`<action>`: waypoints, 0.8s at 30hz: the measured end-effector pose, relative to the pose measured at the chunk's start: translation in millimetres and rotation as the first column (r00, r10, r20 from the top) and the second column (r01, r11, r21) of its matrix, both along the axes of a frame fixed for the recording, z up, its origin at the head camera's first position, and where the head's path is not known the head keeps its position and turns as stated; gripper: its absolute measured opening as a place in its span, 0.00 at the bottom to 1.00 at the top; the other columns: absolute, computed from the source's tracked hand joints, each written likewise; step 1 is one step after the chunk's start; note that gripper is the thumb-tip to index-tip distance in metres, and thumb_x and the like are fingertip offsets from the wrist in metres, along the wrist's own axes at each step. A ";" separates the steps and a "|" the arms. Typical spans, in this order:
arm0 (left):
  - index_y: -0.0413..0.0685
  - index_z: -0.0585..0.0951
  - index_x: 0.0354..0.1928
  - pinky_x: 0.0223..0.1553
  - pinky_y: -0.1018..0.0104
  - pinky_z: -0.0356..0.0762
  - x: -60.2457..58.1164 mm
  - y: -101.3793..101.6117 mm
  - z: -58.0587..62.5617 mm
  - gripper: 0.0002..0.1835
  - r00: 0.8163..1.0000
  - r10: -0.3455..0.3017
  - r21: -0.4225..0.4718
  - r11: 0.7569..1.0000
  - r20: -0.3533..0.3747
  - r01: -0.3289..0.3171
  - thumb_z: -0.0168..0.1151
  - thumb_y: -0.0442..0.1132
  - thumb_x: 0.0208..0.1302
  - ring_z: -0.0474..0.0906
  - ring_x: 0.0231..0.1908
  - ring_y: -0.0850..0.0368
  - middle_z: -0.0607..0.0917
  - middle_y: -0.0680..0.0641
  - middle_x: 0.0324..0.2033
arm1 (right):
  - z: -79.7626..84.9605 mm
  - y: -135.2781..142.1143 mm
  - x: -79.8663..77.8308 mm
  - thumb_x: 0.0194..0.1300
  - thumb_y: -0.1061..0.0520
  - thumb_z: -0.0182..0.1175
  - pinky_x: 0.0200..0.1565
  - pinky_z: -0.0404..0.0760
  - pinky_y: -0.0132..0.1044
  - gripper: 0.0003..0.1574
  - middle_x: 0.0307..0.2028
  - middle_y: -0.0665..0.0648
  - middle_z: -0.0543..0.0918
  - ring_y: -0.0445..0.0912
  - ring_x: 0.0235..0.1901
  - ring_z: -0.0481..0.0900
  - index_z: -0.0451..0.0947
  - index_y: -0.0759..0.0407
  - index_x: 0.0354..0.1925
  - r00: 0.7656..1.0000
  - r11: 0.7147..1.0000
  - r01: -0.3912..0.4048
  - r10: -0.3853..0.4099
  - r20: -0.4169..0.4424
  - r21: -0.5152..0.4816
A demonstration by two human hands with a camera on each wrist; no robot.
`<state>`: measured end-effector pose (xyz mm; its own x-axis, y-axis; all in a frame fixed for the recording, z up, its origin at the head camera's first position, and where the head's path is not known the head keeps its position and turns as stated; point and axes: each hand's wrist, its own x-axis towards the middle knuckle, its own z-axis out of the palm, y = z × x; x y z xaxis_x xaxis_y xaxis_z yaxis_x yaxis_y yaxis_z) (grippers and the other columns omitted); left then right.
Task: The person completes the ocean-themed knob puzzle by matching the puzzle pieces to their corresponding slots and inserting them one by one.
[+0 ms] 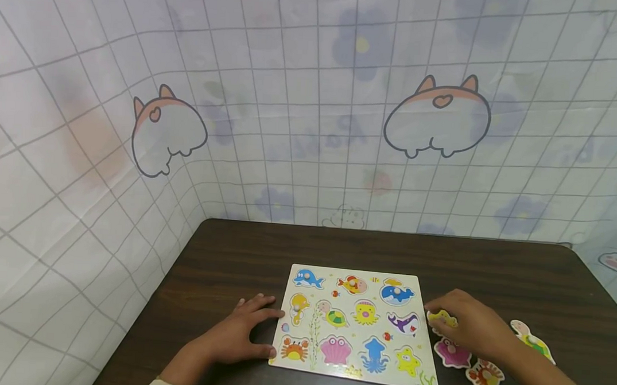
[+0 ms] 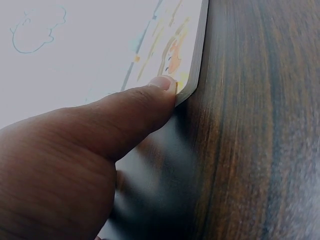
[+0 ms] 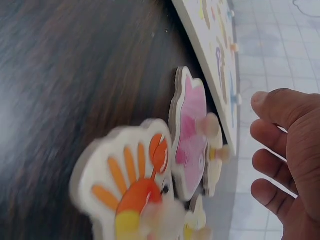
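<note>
A wooden sea-animal puzzle board [image 1: 332, 368] lies on the table. My left hand [image 1: 235, 333] is at its left edge with the fingers spread, the thumb resting on the near corner, as the left wrist view shows close up. Just beyond the right edge, my right hand [image 1: 475, 326] hovers over a yellow puzzle piece [image 1: 443, 320], partly hiding it. Its fingers are loosely bent with nothing between them in the right wrist view. Close under that hand lie a pink shell piece [image 1: 453, 354] and a crab piece [image 3: 145, 185], both with knobs.
A turtle piece [image 1: 532, 342] lies farther right, beside the forearm. Knobbed pieces sit in the board, among them a blue whale [image 1: 397, 294], a fish [image 1: 352, 284] and a seahorse [image 1: 298, 308]. A patterned curtain [image 1: 311, 129] hangs behind the dark wooden table [image 1: 244, 241].
</note>
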<state>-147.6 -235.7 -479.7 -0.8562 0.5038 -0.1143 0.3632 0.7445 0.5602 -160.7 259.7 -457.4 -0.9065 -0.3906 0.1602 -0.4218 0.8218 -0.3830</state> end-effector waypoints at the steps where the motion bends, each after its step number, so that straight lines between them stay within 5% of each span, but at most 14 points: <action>1: 0.64 0.75 0.71 0.73 0.31 0.39 -0.2 -0.1 0.0 0.38 1.000 0.000 -0.002 1.000 -0.002 0.000 0.72 0.63 0.60 0.47 0.78 0.37 0.62 0.46 0.76 | -0.2 1.9 0.3 0.62 0.50 0.74 0.42 0.85 0.47 0.14 0.43 0.43 0.82 0.44 0.44 0.82 0.88 0.46 0.47 1.000 1.000 -0.001 0.001 -0.013 0.001; 24: 0.61 0.75 0.71 0.73 0.31 0.39 1.8 0.6 2.3 0.38 1.000 -0.002 0.002 1.000 -0.009 0.002 0.72 0.62 0.60 0.48 0.77 0.37 0.62 0.45 0.76 | -7.7 41.5 8.7 0.58 0.51 0.76 0.41 0.85 0.51 0.16 0.41 0.44 0.82 0.48 0.43 0.83 0.88 0.45 0.46 0.998 0.997 0.062 -0.061 -0.015 0.054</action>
